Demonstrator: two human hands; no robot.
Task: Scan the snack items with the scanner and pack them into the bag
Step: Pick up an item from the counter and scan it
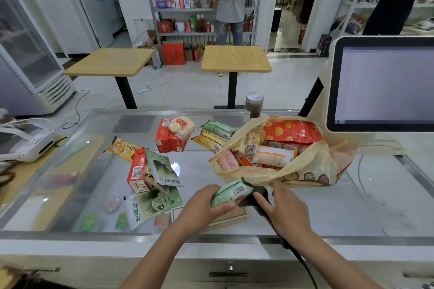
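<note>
My left hand (203, 206) grips a small green snack packet (231, 194) with its barcode facing up, low over the glass counter. My right hand (285, 211) holds the black handheld scanner (259, 195), whose head sits right against the packet's right end. Just behind them lies the open yellowish plastic bag (312, 169) with several snack packs inside. Loose snacks remain on the counter to the left: red cartons (138, 171), green packets (150, 206), a yellow packet (124, 146), and more red boxes (170, 139).
A checkout monitor (382, 84) stands at the right, a white receipt printer (25, 143) at the left. A metal-lidded jar (253, 107) stands behind the bag. A wooden block (230, 218) lies under my hands. The scanner cable (303, 263) runs off the counter's front edge.
</note>
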